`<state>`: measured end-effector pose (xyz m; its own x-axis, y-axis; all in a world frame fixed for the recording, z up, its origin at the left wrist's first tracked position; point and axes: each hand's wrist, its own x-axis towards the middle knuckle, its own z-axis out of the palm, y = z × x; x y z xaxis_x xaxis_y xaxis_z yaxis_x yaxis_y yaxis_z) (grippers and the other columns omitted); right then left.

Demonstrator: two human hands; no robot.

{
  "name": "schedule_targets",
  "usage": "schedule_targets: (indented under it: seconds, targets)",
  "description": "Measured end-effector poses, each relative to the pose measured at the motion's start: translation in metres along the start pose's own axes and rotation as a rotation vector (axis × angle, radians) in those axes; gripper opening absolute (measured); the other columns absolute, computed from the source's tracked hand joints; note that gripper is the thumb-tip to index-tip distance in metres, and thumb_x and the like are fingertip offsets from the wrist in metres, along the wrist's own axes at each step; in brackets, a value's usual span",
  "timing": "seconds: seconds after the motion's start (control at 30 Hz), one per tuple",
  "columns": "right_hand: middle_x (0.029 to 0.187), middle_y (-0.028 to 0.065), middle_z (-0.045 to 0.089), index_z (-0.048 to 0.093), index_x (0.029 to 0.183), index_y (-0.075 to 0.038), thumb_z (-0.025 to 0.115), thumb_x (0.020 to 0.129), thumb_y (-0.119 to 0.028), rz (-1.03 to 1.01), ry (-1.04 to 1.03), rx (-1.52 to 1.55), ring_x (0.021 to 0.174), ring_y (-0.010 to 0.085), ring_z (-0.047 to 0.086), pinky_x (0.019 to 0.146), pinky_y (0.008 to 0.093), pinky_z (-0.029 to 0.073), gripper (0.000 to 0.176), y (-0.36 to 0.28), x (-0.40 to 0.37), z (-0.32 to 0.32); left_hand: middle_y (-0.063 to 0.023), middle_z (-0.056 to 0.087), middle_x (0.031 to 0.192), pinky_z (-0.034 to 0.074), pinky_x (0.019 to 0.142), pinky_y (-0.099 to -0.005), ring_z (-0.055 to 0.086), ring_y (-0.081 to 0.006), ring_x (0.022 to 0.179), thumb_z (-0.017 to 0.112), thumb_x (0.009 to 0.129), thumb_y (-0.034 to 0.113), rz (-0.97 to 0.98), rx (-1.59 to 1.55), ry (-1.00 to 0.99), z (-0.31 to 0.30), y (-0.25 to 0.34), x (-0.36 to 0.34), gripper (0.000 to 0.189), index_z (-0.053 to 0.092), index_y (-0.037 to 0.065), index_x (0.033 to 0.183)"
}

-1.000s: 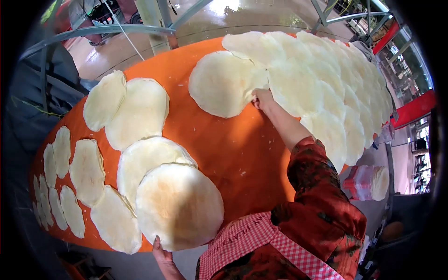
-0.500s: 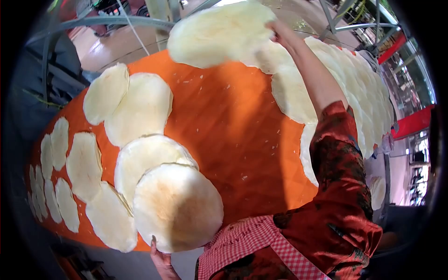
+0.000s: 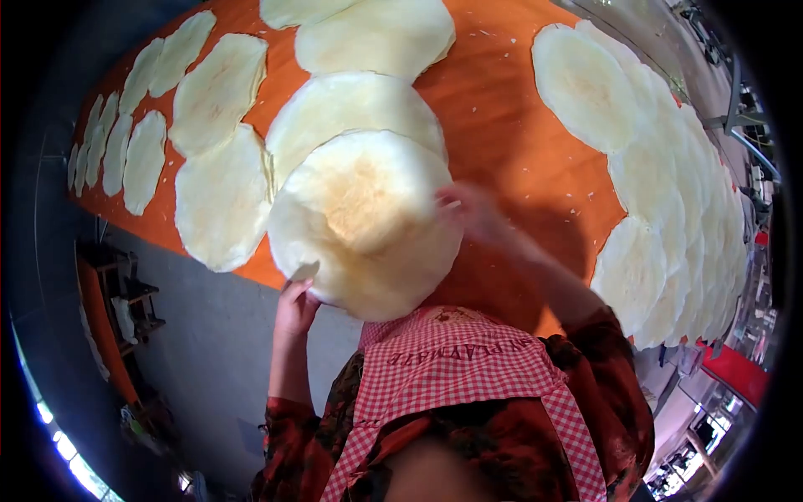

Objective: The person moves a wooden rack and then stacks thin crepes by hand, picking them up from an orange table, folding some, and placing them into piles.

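Observation:
A round, pale flatbread (image 3: pixel 360 209), browned at the centre, lies on top of the nearest overlapping stack at the table's front edge. My left hand (image 3: pixel 299 303) pinches its lower left rim, thumb on top, and that rim is lifted. Motion blurs my right hand (image 3: pixel 473 216), its fingertips right at the flatbread's right edge. Behind the top one, another flatbread (image 3: pixel 355 109) shows partly covered. To the left, a further flatbread (image 3: pixel 219 201) overhangs the front edge.
An orange cloth (image 3: pixel 510 109) covers the table. Along its right side, overlapping rows of flatbreads (image 3: pixel 631 268) are spread out, with a single flatbread (image 3: pixel 584 88) at their far inner end. Smaller-looking piles (image 3: pixel 145 163) lie far left. A dark shelf (image 3: pixel 125 309) stands on the floor at left.
My right hand has let go of the flatbread it held over the far edge and has come back to the near stack. My left hand has lifted the top flatbread's rim. The view has shifted.

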<state>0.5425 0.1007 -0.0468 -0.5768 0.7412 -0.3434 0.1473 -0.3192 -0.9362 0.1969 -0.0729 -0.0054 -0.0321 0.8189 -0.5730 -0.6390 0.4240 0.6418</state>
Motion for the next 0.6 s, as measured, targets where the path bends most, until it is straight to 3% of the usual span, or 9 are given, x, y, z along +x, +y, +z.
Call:
schedule_targets:
  seconds: [0.07, 0.13, 0.2, 0.27, 0.33, 0.37, 0.47, 0.6]
  targets:
    - [0.109, 0.0147, 0.056, 0.051, 0.119, -0.002, 0.072, 0.076, -0.026, -0.406, -0.008, -0.618, 0.103, 0.0238, 0.054, 0.088, 0.0356, 0.044, 0.053, -0.043, -0.004, 0.102, -0.0145, 0.052, 0.123, 0.042, 0.095, -0.0379, 0.052, -0.0251, 0.111, 0.053, 0.083, 0.009, 0.013, -0.027, -0.024, 0.015, 0.007, 0.004, 0.049, 0.040, -0.004, 0.128]
    - [0.113, 0.0171, 0.055, 0.048, 0.123, 0.000, 0.071, 0.077, -0.026, -0.392, -0.087, -0.353, 0.107, 0.0248, 0.052, 0.091, 0.0356, 0.042, 0.057, -0.057, 0.000, 0.163, -0.0128, 0.051, 0.123, 0.046, 0.090, -0.0358, 0.054, -0.0224, 0.109, 0.051, 0.088, 0.012, 0.038, 0.005, -0.173, 0.031, 0.015, 0.005, 0.048, 0.035, -0.001, 0.132]
    - [0.117, 0.0177, 0.054, 0.046, 0.125, 0.001, 0.069, 0.078, -0.025, -0.230, -0.097, -0.330, 0.111, 0.0255, 0.051, 0.094, 0.0345, 0.041, 0.059, -0.060, 0.016, 0.191, -0.0098, 0.053, 0.116, 0.053, 0.077, -0.0372, 0.059, -0.0192, 0.099, 0.045, 0.095, 0.019, 0.050, 0.007, -0.229, 0.020, 0.011, 0.016, 0.052, 0.023, 0.005, 0.140]
    - [0.119, 0.0187, 0.054, 0.046, 0.126, 0.002, 0.068, 0.079, -0.026, -0.139, -0.035, -0.305, 0.112, 0.0271, 0.052, 0.094, 0.0344, 0.041, 0.059, -0.048, 0.029, 0.203, -0.0097, 0.054, 0.112, 0.053, 0.075, -0.0370, 0.060, -0.0181, 0.094, 0.042, 0.097, 0.023, -0.021, -0.008, -0.266, 0.015, 0.016, 0.019, 0.057, 0.014, 0.009, 0.143]
    - [0.117, 0.0199, 0.057, 0.046, 0.125, 0.002, 0.067, 0.080, -0.029, -0.121, 0.082, -0.283, 0.108, 0.0296, 0.055, 0.090, 0.0352, 0.044, 0.058, -0.034, 0.034, 0.207, -0.0108, 0.053, 0.114, 0.053, 0.075, -0.0367, 0.060, -0.0193, 0.094, 0.040, 0.097, 0.030, -0.004, 0.015, -0.250, 0.004, 0.014, 0.023, 0.050, 0.021, 0.011, 0.139]
    - [0.113, 0.0162, 0.060, 0.048, 0.124, 0.002, 0.064, 0.084, -0.025, -0.087, 0.032, -0.134, 0.106, 0.0238, 0.056, 0.089, 0.0318, 0.044, 0.050, -0.037, 0.031, 0.205, -0.0113, 0.053, 0.115, 0.053, 0.076, -0.0366, 0.060, -0.0200, 0.093, 0.038, 0.097, 0.034, 0.006, 0.024, -0.240, 0.000, 0.012, 0.026, 0.047, 0.025, 0.013, 0.137]
    - [0.110, 0.0132, 0.061, 0.051, 0.121, 0.002, 0.060, 0.087, -0.021, 0.034, -0.059, 0.013, 0.103, 0.0182, 0.056, 0.087, 0.0292, 0.044, 0.043, -0.048, 0.026, 0.205, -0.0113, 0.053, 0.115, 0.053, 0.076, -0.0385, 0.060, -0.0216, 0.094, 0.041, 0.096, 0.036, 0.017, 0.124, -0.258, 0.000, 0.013, 0.027, 0.046, 0.027, 0.014, 0.135]
    - [0.100, 0.0117, 0.063, 0.053, 0.118, 0.004, 0.058, 0.087, -0.016, -0.045, 0.020, 0.006, 0.094, 0.0141, 0.057, 0.084, 0.0259, 0.045, 0.037, -0.031, 0.028, 0.206, -0.0112, 0.054, 0.114, 0.051, 0.079, -0.0403, 0.058, -0.0233, 0.098, 0.044, 0.095, 0.040, -0.028, 0.215, -0.217, -0.003, 0.022, 0.026, 0.045, 0.031, 0.016, 0.131]
